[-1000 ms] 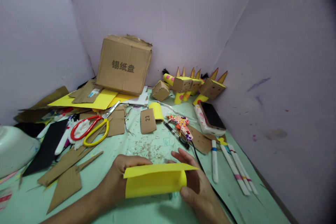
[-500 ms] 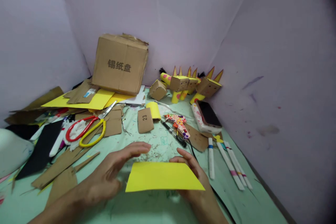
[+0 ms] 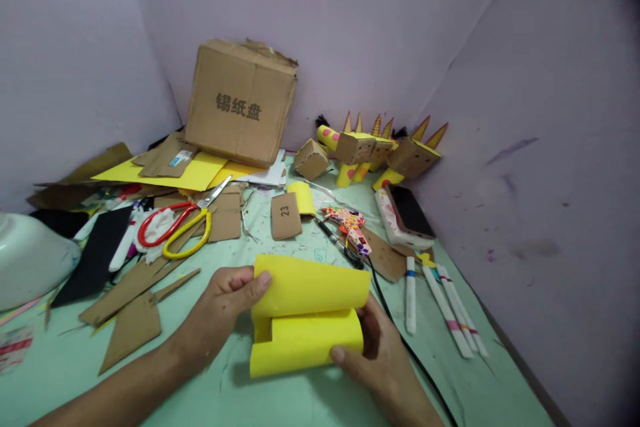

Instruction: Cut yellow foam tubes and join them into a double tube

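Between my two hands is a sheet of yellow paper (image 3: 310,287), partly rolled, with its upper flap raised and its lower part curled over. My left hand (image 3: 225,303) pinches the flap's left edge between thumb and fingers. My right hand (image 3: 375,353) grips the curled right end, thumb in front and fingers behind, partly hidden by the paper. Past the paper lie a cardboard piece marked 23 (image 3: 286,217), a small curved yellow paper (image 3: 303,199) and a floral-patterned glue gun (image 3: 350,227).
Scissors (image 3: 187,223) rest on cardboard scraps (image 3: 133,333) at left. A cardboard box (image 3: 243,103) leans at the back. Horned cardboard-and-yellow-paper animals (image 3: 355,147) stand back right, by a phone (image 3: 410,210). White markers (image 3: 447,313) lie at right, near a black cord (image 3: 400,333).
My left hand has closed on the paper's left edge. The paper has turned from a flat-looking sheet to show its curled form and raised flap. The view has shifted slightly.
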`<state>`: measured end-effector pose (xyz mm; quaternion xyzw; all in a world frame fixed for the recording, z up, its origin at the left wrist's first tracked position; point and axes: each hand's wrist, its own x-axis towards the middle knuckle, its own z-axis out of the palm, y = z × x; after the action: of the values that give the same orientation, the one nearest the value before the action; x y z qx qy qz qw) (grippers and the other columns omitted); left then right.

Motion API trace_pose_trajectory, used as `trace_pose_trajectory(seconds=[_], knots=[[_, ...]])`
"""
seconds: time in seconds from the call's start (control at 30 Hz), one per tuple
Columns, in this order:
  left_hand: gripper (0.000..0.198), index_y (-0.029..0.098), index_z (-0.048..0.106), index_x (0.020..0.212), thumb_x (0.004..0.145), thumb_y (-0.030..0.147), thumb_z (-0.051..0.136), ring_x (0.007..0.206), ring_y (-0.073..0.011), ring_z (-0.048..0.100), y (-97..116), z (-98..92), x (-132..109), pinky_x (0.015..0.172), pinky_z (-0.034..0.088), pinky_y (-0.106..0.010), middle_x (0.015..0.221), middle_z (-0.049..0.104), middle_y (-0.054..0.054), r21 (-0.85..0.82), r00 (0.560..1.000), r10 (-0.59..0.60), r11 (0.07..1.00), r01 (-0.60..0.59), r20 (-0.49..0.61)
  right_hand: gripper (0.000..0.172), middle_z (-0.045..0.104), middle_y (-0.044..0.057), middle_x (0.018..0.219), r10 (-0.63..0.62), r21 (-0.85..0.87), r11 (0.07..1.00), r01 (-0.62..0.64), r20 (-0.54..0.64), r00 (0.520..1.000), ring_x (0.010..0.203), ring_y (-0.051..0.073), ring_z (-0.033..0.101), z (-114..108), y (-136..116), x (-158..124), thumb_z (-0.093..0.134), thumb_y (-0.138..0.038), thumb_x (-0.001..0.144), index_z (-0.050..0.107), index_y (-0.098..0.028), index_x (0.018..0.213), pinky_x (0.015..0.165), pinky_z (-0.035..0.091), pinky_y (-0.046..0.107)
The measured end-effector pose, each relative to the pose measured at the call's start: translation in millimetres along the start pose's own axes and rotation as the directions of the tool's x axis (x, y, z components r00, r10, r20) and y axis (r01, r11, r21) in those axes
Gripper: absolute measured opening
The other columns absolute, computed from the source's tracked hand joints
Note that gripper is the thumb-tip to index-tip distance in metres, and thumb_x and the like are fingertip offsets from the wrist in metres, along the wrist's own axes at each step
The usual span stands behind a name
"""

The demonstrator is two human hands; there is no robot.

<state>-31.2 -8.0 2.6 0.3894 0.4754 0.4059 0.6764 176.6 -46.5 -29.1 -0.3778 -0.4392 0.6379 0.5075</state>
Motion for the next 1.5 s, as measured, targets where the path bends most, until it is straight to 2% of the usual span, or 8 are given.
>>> trace_pose_trajectory(seconds=[0.1,0.43,0.6,0.83,0.93,1.13,1.37,1.5], knots=[[0.026,0.015,0.072,0.076,0.075,0.039,0.063,0.063,-0.0178,0.062,-3.8,-0.6,1.4,0.063,0.048,-0.026,0.068,0.070,-0.005,-0.052,0.992,0.011,0.999,-0.004,0.128,0.063,0.063,0.011,0.114,0.009,-0.012,1.000,-0.009,0.001,1.000,0.103,0.029,0.059,1.4,-0.8,-1.0,0.079,-0.032,0.061,0.048,-0.022,0.115,0.082,0.049,0.035],[0.030,0.014,0.069,0.100,0.077,0.031,0.064,0.077,-0.0224,0.066,2.8,2.5,0.8,0.075,0.050,-0.032,0.087,0.073,-0.009,-0.121,0.972,0.068,0.992,-0.041,0.225,0.058,0.064,0.010,0.110,0.036,-0.026,0.999,-0.037,-0.057,0.998,0.094,0.027,0.063,2.0,2.1,-0.7,0.078,-0.034,0.061,0.053,-0.023,0.112,0.075,0.050,0.033],[0.035,0.013,0.068,0.104,0.074,0.032,0.066,0.079,-0.0261,0.066,1.3,4.3,1.3,0.074,0.052,-0.036,0.088,0.073,-0.011,-0.084,0.956,-0.016,0.996,0.042,0.293,0.057,0.065,0.010,0.109,0.037,-0.007,0.999,-0.037,-0.039,0.999,0.095,0.028,0.062,7.1,-2.2,-1.0,0.079,-0.033,0.059,0.053,-0.022,0.109,0.076,0.050,0.034],[0.036,0.010,0.069,0.096,0.072,0.037,0.067,0.073,-0.0263,0.068,-5.4,9.7,2.3,0.068,0.052,-0.035,0.082,0.073,-0.012,-0.102,0.984,-0.116,0.986,0.130,0.134,0.059,0.065,0.011,0.109,0.057,-0.001,0.998,-0.057,-0.023,0.998,0.098,0.028,0.061,10.1,-4.2,-2.1,0.078,-0.034,0.059,0.053,-0.019,0.111,0.079,0.050,0.035],[0.039,0.011,0.069,0.094,0.068,0.039,0.071,0.070,-0.0265,0.068,-4.3,11.8,1.4,0.066,0.052,-0.035,0.080,0.073,-0.011,-0.101,0.982,-0.145,0.982,0.157,0.118,0.057,0.065,0.010,0.109,0.058,-0.014,0.998,-0.058,-0.011,0.998,0.099,0.028,0.061,10.5,-5.1,-3.1,0.077,-0.033,0.061,0.053,-0.020,0.110,0.079,0.049,0.034],[0.044,0.010,0.066,0.088,0.061,0.042,0.075,0.079,-0.0289,0.067,-2.6,13.3,-1.1,0.067,0.052,-0.035,0.081,0.073,-0.011,-0.119,0.983,-0.177,0.978,0.171,-0.043,0.056,0.065,0.010,0.109,0.046,-0.012,0.999,-0.047,-0.039,0.998,0.095,0.027,0.062,9.7,-2.5,-5.9,0.077,-0.031,0.062,0.053,-0.021,0.111,0.076,0.049,0.033],[0.040,0.009,0.064,0.093,0.071,0.042,0.068,0.085,-0.0302,0.066,-10.5,8.0,0.1,0.070,0.052,-0.037,0.088,0.072,-0.014,-0.082,0.988,-0.154,0.985,0.153,0.002,0.056,0.065,0.009,0.109,0.036,0.003,0.999,-0.036,-0.042,0.998,0.096,0.027,0.061,8.5,0.1,-5.4,0.078,-0.031,0.062,0.054,-0.021,0.111,0.077,0.049,0.033],[0.039,0.011,0.064,0.103,0.075,0.038,0.064,0.081,-0.0303,0.067,-8.0,8.0,-0.8,0.070,0.053,-0.040,0.091,0.072,-0.013,-0.112,0.984,-0.130,0.983,0.144,0.124,0.054,0.064,0.009,0.110,0.032,-0.002,0.999,-0.032,-0.014,0.999,0.097,0.026,0.061,8.4,-0.9,-5.1,0.076,-0.031,0.064,0.053,-0.022,0.113,0.079,0.049,0.033]])
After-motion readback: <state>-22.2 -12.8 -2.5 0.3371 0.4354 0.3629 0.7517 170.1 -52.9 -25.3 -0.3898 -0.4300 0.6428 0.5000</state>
